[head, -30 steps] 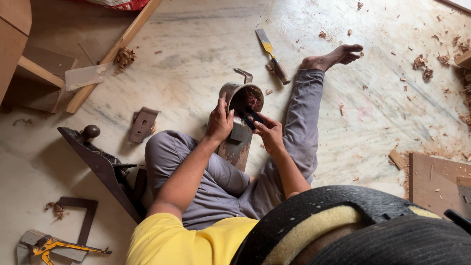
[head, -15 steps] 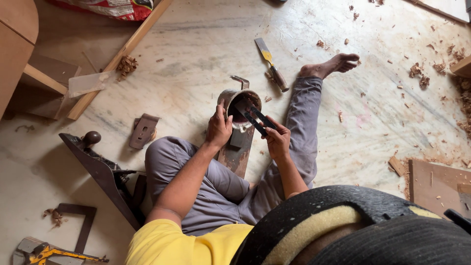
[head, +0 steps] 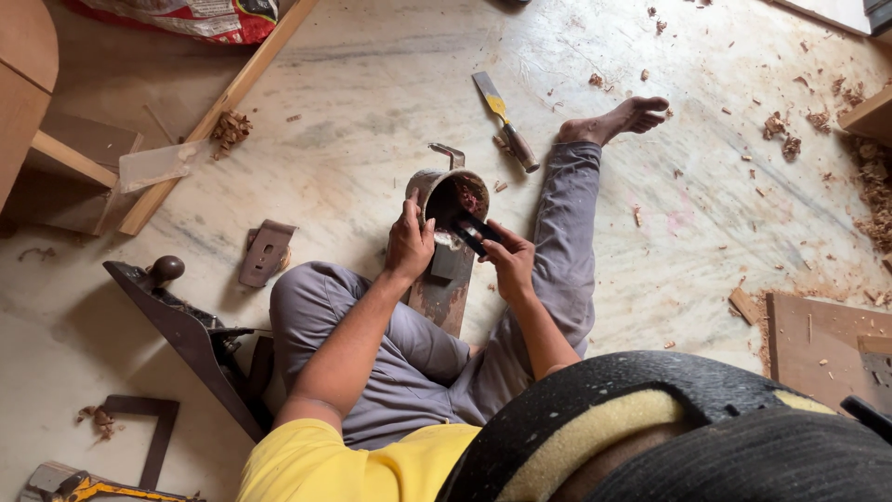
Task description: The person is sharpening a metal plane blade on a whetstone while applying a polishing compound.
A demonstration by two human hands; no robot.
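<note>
Blade (head: 476, 232), a small dark flat piece, is being pinched between the fingers of the right hand (head: 509, 265) and held at the mouth of the mug (head: 449, 197), just over its rim. Half a second ago it was lying more across the mug's opening; now it is tipping down toward the stone (head: 444, 290) below, which suggests the dipping is done and the rubbing is coming. The left hand (head: 410, 246) is gripping the mug's near wall, fingers curled over the rim, and is still steadying it as before. The mug is sitting on the floor (head: 353, 121) at the far end of the stone, between the person's knees. Further out, a chisel (head: 506, 123) is lying near the bare foot (head: 618, 119), and a plane body (head: 186, 335) is resting beside the left knee.
</note>
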